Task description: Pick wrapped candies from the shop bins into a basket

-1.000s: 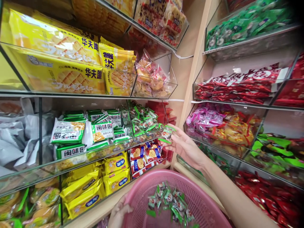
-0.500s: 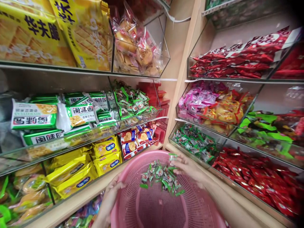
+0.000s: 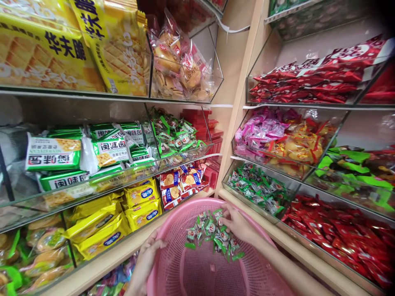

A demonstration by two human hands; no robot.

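Note:
My left hand [image 3: 149, 255] is closed on the left rim of a pink plastic basket [image 3: 163, 267] with a mesh-like inside. Small clear-and-green wrapped candies [image 3: 212, 234] lie in a loose pile against the basket's far inner wall. Over the right side of that pile is my right hand [image 3: 236, 222], its fingers curled and pinching at one of the wrapped candies. Its fingertips touch the pile and partly hide it. Beyond the basket, to the right, a clear bin holds similar green-wrapped candies [image 3: 259, 185].
Wooden shelves with clear bins meet in a corner behind the basket. Red packets [image 3: 336, 234] fill the lower right bin. At left are yellow packs [image 3: 143, 201], green-and-white bars [image 3: 54, 152] and large waffle bags [image 3: 46, 53]. A wooden shelf edge [image 3: 101, 250] runs close to my left hand.
My right hand has moved down and inward from the basket's far right rim to the candy pile, bringing the candy at its fingertips. My left hand stays on the rim. The view has shifted slightly.

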